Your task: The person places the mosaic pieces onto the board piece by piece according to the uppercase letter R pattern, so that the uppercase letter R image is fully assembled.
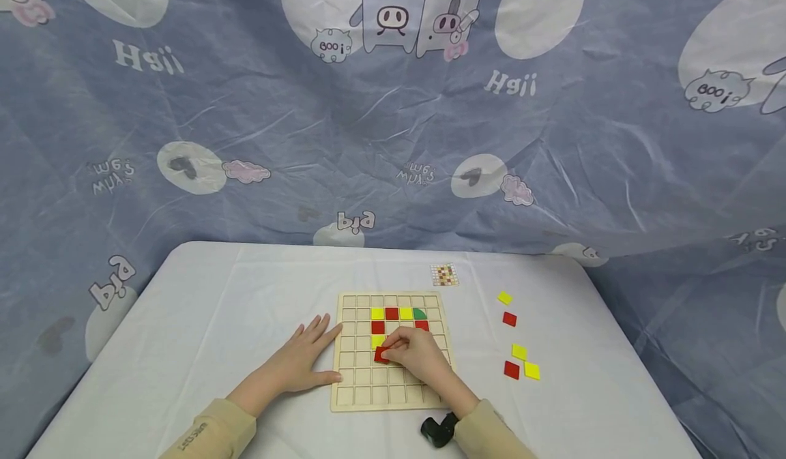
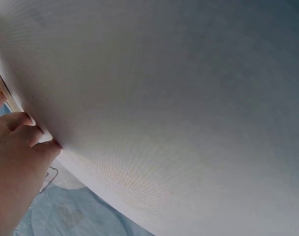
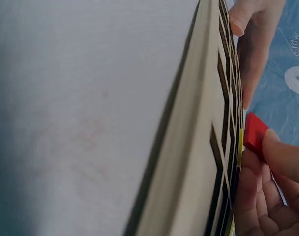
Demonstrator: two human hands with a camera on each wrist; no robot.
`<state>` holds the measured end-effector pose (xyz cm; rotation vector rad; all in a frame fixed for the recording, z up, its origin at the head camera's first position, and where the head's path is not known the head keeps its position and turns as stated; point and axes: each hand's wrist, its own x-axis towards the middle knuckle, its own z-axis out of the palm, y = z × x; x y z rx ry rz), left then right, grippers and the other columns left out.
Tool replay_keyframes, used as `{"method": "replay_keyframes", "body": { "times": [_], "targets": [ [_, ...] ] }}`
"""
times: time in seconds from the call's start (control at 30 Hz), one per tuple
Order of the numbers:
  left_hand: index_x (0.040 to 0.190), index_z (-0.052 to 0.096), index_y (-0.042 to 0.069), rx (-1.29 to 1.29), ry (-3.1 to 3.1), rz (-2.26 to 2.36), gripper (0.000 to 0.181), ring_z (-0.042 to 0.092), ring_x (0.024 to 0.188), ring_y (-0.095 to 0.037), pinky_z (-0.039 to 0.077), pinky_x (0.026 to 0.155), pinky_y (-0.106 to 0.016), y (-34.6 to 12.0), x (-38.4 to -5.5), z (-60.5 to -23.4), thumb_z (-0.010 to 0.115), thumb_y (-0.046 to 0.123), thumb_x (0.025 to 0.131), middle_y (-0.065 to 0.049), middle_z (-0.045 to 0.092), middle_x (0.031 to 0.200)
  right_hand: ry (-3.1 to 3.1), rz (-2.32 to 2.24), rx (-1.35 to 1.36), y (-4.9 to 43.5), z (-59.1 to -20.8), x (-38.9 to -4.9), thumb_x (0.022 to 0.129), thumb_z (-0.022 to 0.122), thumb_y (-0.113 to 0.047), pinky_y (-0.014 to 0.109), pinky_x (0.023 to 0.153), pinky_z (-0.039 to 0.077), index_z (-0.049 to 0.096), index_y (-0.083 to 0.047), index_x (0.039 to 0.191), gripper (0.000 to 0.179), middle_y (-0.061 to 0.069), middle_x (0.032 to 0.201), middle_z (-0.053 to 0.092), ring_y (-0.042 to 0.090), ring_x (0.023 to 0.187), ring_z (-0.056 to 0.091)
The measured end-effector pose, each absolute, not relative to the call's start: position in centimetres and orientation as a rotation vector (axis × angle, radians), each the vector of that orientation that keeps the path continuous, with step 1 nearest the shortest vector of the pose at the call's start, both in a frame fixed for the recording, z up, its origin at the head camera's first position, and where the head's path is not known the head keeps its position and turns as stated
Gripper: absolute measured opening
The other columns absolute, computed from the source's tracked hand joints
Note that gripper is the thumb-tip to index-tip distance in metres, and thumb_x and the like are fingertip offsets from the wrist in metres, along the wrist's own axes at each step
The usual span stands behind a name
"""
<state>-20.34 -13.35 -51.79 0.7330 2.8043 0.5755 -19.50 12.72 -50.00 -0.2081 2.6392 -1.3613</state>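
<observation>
A wooden grid board [image 1: 364,396] lies on the white table, with red and yellow square tiles and a green quarter-round tile [image 1: 419,314] set in its upper cells. Over the board, my right hand [image 1: 420,357] pinches a red square tile [image 1: 381,354] between thumb and fingers. In the right wrist view that red tile [image 3: 255,132] stands tilted, at the board's surface. My left hand [image 1: 301,360] lies spread at the board's left edge, its thumb and a fingertip touching the frame. In the left wrist view the left hand [image 2: 16,162] rests beside the board's edge.
Loose red tiles [image 1: 512,369] and yellow tiles [image 1: 518,352] lie on the table right of the board. A small printed pattern card [image 1: 445,275] sits behind it. A black object [image 1: 437,432] lies near the right sleeve. A patterned blue-grey cloth [image 1: 368,125] hangs behind the table.
</observation>
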Motion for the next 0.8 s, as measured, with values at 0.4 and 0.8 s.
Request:
{"method": "replay_keyframes", "body": {
  "times": [0.4,0.8],
  "targets": [
    [0.154,0.033,0.014,0.726,2.805,0.578,0.095,0.019,0.151,-0.039,0.019,0.12,-0.06,-13.28,-20.39,-51.76,0.069,0.062,0.081,-0.019,0.024,0.162,2.721,-1.253,-0.304,11.95,-49.93,-19.37,0.082,0.079,-0.009,0.018,0.059,0.048,0.075,-0.011,0.083,0.005,-0.003,0.079,0.061,0.006,0.065,0.055],
    [0.154,0.033,0.013,0.733,2.802,0.597,0.095,0.019,0.151,-0.04,0.02,0.12,-0.06,-13.42,-20.33,-51.95,0.07,0.061,0.081,-0.02,0.024,0.162,2.726,-1.251,-0.267,12.47,-49.72,-19.15,0.084,0.078,-0.011,0.018,0.061,0.048,0.074,-0.011,0.086,0.005,-0.003,0.084,0.062,0.007,0.069,0.057]
  ]
}}
